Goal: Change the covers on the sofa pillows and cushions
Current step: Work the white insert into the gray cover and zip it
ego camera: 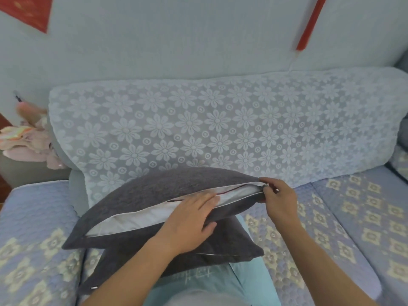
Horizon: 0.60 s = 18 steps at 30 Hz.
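Observation:
A dark grey pillow (141, 191) lies on top of a second dark grey pillow (231, 244) on the sofa seat. Its zipper side faces me and gapes open, showing the white inner pillow (132, 219). My left hand (189, 219) rests flat on the cover near the middle of the opening, fingers straight. My right hand (278, 195) pinches the zipper pull (266, 185) at the right end of the opening.
A long back cushion in pale blue floral lace (220, 129) stands behind the pillows. The sofa seat (353, 217) has a quilted blue cover with cream flowers. Light blue fabric (242, 281) lies under the lower pillow. Pink clothing (28, 140) is piled at the left.

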Each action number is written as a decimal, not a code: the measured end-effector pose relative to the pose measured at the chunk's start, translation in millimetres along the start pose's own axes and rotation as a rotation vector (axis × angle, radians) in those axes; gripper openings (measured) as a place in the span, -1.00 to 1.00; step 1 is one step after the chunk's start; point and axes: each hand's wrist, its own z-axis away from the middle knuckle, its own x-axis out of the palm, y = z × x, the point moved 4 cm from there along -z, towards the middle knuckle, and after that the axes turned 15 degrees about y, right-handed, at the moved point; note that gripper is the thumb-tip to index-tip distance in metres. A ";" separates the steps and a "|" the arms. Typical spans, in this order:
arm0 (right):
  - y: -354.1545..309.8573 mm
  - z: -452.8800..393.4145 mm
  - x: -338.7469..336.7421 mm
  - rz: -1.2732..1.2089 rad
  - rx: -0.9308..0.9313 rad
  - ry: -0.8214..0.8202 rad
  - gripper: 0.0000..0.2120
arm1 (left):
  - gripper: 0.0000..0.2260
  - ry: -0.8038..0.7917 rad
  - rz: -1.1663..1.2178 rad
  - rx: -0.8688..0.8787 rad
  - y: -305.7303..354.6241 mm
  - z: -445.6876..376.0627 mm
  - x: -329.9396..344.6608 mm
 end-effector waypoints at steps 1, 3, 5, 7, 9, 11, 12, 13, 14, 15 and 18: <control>-7.3 1.7 0.1 -0.027 -0.003 -0.017 -0.75 | -0.41 -0.088 -0.042 -0.009 1.0 -6.6 8.5; -23.1 6.9 1.4 -0.057 -0.036 -0.059 -0.75 | -0.36 -0.166 -0.159 -0.079 -8.4 -19.9 15.8; -35.1 13.8 5.7 -0.042 -0.073 -0.132 -0.76 | -0.34 -0.234 -0.246 -0.186 -24.8 -29.7 12.8; -43.9 23.1 12.6 -0.020 -0.081 -0.214 -0.77 | -0.38 -0.250 -0.288 -0.203 -27.0 -35.1 1.4; -51.4 29.6 19.4 -0.024 -0.077 -0.261 -0.78 | -0.50 -0.099 -0.224 -0.146 -8.8 -40.6 -11.3; -58.4 32.1 23.1 -0.058 -0.062 -0.283 -0.78 | -0.62 0.175 0.032 -0.112 22.7 -45.2 -22.8; -61.5 32.9 24.3 -0.068 -0.068 -0.291 -0.78 | -0.66 0.256 0.163 -0.125 36.5 -45.9 -24.0; -65.2 34.8 24.7 -0.069 -0.083 -0.300 -0.77 | -0.69 0.288 0.269 -0.159 46.5 -46.8 -22.6; -68.0 37.5 25.7 -0.061 -0.109 -0.322 -0.76 | -0.70 0.281 0.354 -0.221 50.3 -47.6 -19.3; -71.2 41.6 27.3 -0.046 -0.142 -0.359 -0.76 | -0.71 0.250 0.437 -0.305 50.7 -47.0 -17.4; -76.3 54.2 29.3 -0.025 -0.250 -0.534 -0.74 | -0.74 0.195 0.579 -0.527 37.0 -37.9 -9.7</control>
